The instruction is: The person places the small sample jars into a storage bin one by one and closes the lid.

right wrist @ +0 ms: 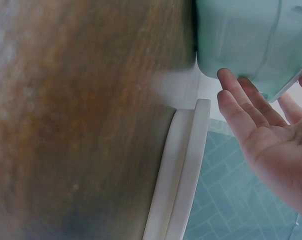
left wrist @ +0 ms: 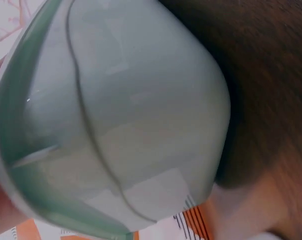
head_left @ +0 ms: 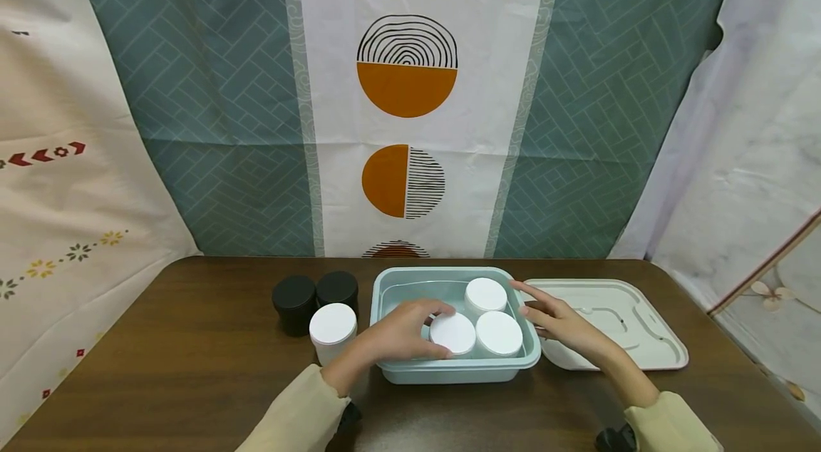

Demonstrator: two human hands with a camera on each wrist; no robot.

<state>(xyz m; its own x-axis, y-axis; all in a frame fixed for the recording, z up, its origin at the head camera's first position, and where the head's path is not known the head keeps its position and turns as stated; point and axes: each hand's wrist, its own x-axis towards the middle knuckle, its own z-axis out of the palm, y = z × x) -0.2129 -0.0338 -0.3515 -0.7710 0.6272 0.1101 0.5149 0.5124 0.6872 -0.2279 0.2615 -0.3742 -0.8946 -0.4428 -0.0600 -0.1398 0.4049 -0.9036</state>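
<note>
A light blue-green plastic bin [head_left: 410,372] holds three white round containers with flat lids. My left hand [head_left: 400,331] reaches over the bin's left side, thumb and fingers curved round the front-left white container [head_left: 452,334]. The other two, a back one [head_left: 485,293] and a front-right one [head_left: 499,333], stand close against it. My right hand [head_left: 564,324] is at the bin's right rim, its fingers extended along the outside wall [right wrist: 241,40]. In the left wrist view the bin wall [left wrist: 151,110] fills most of the picture, and the left hand is mostly hidden.
Left of the bin stand another white container [head_left: 332,329] and two black ones, one on the left [head_left: 294,306] and one behind [head_left: 338,288]. A white lid [head_left: 635,324] lies flat at the right, partly under my right hand. All rest on a brown wooden table [head_left: 179,366].
</note>
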